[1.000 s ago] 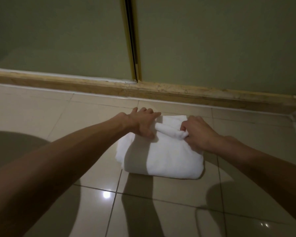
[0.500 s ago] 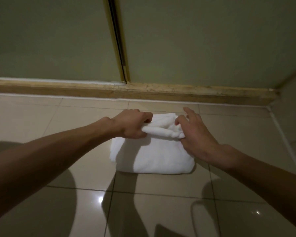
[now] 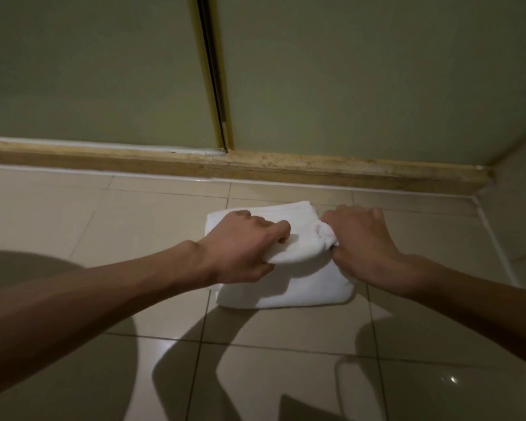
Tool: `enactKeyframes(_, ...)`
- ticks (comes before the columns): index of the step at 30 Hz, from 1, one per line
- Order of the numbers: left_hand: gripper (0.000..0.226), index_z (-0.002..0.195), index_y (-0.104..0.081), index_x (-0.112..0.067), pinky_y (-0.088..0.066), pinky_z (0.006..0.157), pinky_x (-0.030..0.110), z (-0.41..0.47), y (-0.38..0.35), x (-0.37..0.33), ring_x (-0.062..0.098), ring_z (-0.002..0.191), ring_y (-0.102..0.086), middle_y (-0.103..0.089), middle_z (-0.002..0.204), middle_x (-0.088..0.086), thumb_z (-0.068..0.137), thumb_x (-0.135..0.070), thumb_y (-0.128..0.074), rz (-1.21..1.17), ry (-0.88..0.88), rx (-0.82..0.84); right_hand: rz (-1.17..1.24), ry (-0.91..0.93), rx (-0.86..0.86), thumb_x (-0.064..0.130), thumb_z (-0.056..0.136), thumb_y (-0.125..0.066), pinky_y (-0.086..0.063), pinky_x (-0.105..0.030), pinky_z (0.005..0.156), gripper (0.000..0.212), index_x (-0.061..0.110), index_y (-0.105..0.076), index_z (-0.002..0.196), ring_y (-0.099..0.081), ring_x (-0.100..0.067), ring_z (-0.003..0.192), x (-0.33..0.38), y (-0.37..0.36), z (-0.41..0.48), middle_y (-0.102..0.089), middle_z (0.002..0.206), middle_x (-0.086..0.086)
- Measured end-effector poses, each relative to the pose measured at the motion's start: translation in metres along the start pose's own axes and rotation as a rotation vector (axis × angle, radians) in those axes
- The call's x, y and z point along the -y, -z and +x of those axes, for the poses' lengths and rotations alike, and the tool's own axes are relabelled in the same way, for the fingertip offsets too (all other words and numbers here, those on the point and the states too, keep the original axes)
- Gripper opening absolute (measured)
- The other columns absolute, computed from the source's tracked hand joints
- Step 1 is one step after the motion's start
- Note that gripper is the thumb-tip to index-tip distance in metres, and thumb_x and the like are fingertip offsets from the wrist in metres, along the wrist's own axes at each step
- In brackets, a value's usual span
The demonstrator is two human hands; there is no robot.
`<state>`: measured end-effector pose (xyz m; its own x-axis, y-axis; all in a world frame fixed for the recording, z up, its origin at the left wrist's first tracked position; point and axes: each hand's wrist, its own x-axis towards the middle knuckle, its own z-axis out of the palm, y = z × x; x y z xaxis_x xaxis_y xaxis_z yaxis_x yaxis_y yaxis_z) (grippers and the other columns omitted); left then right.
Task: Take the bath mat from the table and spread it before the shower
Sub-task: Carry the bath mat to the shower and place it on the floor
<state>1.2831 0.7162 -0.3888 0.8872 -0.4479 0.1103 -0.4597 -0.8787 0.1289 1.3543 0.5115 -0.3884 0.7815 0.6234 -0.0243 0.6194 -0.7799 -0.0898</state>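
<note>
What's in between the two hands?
A bunched-up fold of the white mat. The left hand grips one end of it and the right hand grips the other. The head view shows this.

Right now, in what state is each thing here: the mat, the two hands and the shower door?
bath mat: folded, lying on the tiled floor before the shower, top layer bunched up, not yet spread.
left hand: grips the top fold at its left end.
right hand: grips the bunched fold at its right end.
shower door: panels meet at the gold frame, no opening visible.
</note>
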Motion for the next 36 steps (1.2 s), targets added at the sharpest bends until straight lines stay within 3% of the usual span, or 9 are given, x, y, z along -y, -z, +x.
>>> enactKeyframes(4,0.041,0.107,-0.055,-0.013,-0.037,0.060,0.029,-0.019,-0.007,-0.030,0.032,0.070,-0.060,-0.067,0.084,0.007,0.074,-0.036,-0.062,-0.135,0.093,-0.102,-0.101,0.178,-0.208,0.006,0.067,-0.069,-0.013,-0.033,0.068,0.030,0.017,-0.062,0.094,-0.050,-0.030,0.089,-0.005,0.016,0.008,-0.055,0.089,-0.009)
enactKeyframes(7,0.047,0.122,-0.049,-0.018,-0.041,0.068,0.026,-0.021,-0.015,-0.065,0.025,0.084,-0.062,-0.067,0.104,0.005,0.081,-0.039,-0.059,-0.329,0.190,-0.143,-0.096,0.233,-0.302,0.001,0.061,-0.073,-0.022,-0.036,0.071,0.027,0.010,-0.067,0.086,-0.054,-0.035,0.088,-0.023,0.022,0.014,-0.058,0.089,-0.017)
enactKeyframes(15,0.049,0.134,-0.042,-0.012,-0.044,0.089,0.030,0.010,-0.055,-0.108,0.016,0.106,-0.053,-0.054,0.124,0.006,0.092,-0.035,-0.053,-0.644,0.201,-0.208,-0.059,0.352,-0.177,-0.003,0.057,-0.079,-0.043,-0.046,0.081,0.028,0.007,-0.067,0.081,-0.057,-0.043,0.101,-0.107,0.001,-0.009,-0.061,0.109,-0.026)
enactKeyframes(17,0.049,0.135,-0.041,-0.011,-0.041,0.093,0.034,0.020,-0.069,-0.095,0.020,0.111,-0.049,-0.050,0.129,0.009,0.093,-0.036,-0.047,-0.583,0.244,-0.208,-0.096,0.370,-0.158,-0.005,0.053,-0.077,-0.043,-0.046,0.084,0.033,0.008,-0.065,0.081,-0.057,-0.043,0.103,-0.123,-0.004,-0.019,-0.060,0.112,-0.026)
enactKeyframes(22,0.069,0.152,-0.012,-0.027,-0.008,0.117,0.045,0.048,-0.107,-0.051,0.023,0.146,-0.009,-0.008,0.161,0.006,0.090,-0.057,-0.020,-0.304,0.344,0.150,-0.214,0.448,-0.166,0.011,0.075,-0.053,-0.045,-0.042,0.082,0.013,0.008,-0.062,0.083,-0.061,-0.039,0.098,-0.149,-0.025,-0.046,-0.062,0.107,-0.023)
enactKeyframes(27,0.073,0.150,0.004,-0.040,0.011,0.110,0.064,0.062,-0.138,-0.034,0.027,0.145,0.019,0.015,0.160,0.002,0.084,-0.071,-0.004,-0.173,0.307,0.362,-0.214,0.342,-0.016,0.003,0.053,-0.085,-0.049,-0.044,0.083,0.042,0.006,-0.067,0.091,-0.062,-0.039,0.103,-0.162,-0.054,-0.075,-0.062,0.113,-0.026)
enactKeyframes(31,0.079,0.148,0.012,-0.041,0.013,0.107,0.066,0.057,-0.151,-0.038,0.028,0.143,0.025,0.022,0.158,0.002,0.079,-0.077,0.007,-0.027,0.316,0.339,-0.198,0.232,0.233,0.007,0.048,-0.077,-0.042,-0.050,0.097,0.056,0.015,-0.063,0.102,-0.054,-0.037,0.119,-0.154,-0.060,-0.086,-0.051,0.133,-0.024)
enactKeyframes(33,0.081,0.148,0.014,-0.040,0.013,0.107,0.066,0.055,-0.155,-0.041,0.028,0.143,0.025,0.021,0.158,0.003,0.076,-0.077,0.013,0.001,0.327,0.303,-0.127,0.179,0.186,0.007,0.045,-0.082,-0.048,-0.048,0.090,0.050,0.015,-0.066,0.092,-0.062,-0.038,0.104,-0.147,-0.063,-0.083,-0.059,0.124,-0.024)
enactKeyframes(36,0.079,0.148,0.013,-0.041,0.015,0.106,0.065,0.052,-0.158,-0.042,0.028,0.143,0.023,0.018,0.159,0.003,0.077,-0.075,0.016,0.002,0.343,0.257,0.001,0.094,0.102,0.014,0.083,-0.062,-0.030,-0.042,0.108,0.035,0.015,-0.058,0.117,-0.045,-0.033,0.128,-0.135,-0.073,-0.070,-0.039,0.146,-0.019)
